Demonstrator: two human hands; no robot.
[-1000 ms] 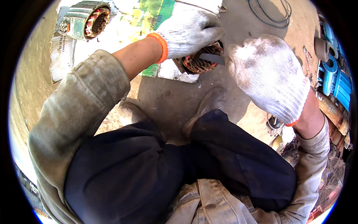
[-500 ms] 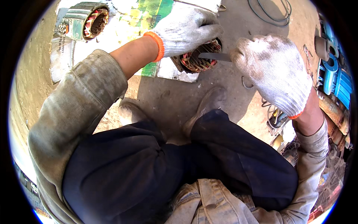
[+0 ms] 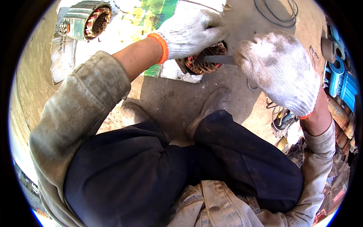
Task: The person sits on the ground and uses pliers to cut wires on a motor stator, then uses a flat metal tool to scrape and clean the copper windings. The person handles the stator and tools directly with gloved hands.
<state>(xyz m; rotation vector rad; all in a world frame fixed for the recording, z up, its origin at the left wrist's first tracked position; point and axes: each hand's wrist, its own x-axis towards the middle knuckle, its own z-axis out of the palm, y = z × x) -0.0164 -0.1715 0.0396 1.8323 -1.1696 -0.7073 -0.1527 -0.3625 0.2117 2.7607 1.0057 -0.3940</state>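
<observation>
A motor stator (image 3: 196, 67) with an open round bore lies on the cardboard ahead of me, red and tan insulation strips showing around its windings. My left hand (image 3: 193, 34), in a white knit glove with an orange cuff, grips the top of its housing; some fingertips are hidden behind it. My right hand (image 3: 278, 70), in a soiled white glove, is closed around a flat metal blade (image 3: 220, 59). The blade points left, its tip at the stator's opening. Whatever handle it has is hidden in my fist.
A second stator (image 3: 89, 22) stands on the cardboard (image 3: 166, 72) at the far left. A dark cable (image 3: 278, 20) lies coiled at the far right. Along the right edge are blue motor housings (image 3: 336, 70), and wire fan guards (image 3: 334, 174) lie nearer. My shoes (image 3: 215, 100) rest on the floor before me.
My right hand and the blade have shifted slightly right and down in the picture, and the stator shows a similar small shift. Both hands keep their grips.
</observation>
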